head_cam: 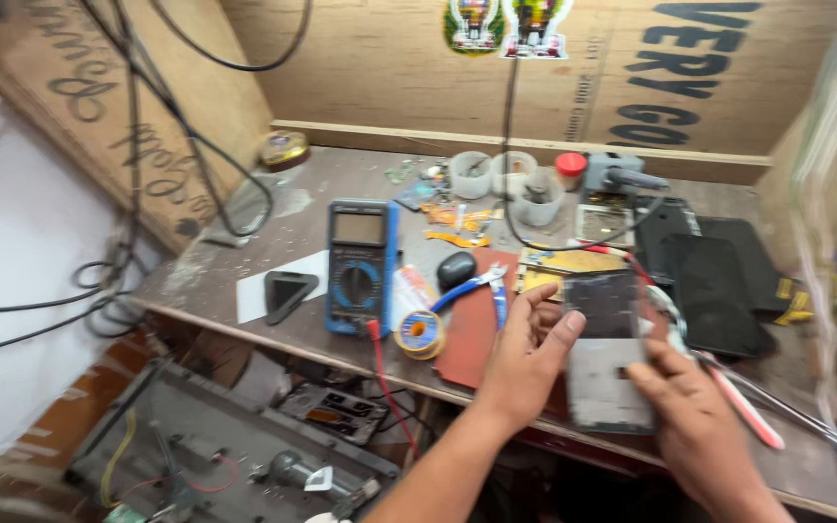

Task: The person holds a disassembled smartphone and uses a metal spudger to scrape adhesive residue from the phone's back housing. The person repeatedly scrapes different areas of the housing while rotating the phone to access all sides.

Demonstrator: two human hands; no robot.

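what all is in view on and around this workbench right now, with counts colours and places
flat grey rectangular phone panel: 1, grey and dark, held between both hands
blue digital multimeter: 1, blue, bench left of centre
solder wire spool: 1, yellow and blue, front edge
blue-handled pliers: 1, on red mat
red mat: 1, bench centre
small white plastic cups: 3, back of bench
black flat panels: about 2, right side
wooden bench: 1, brown
left hand: 1, gripping panel's left edge
right hand: 1, gripping panel's lower right
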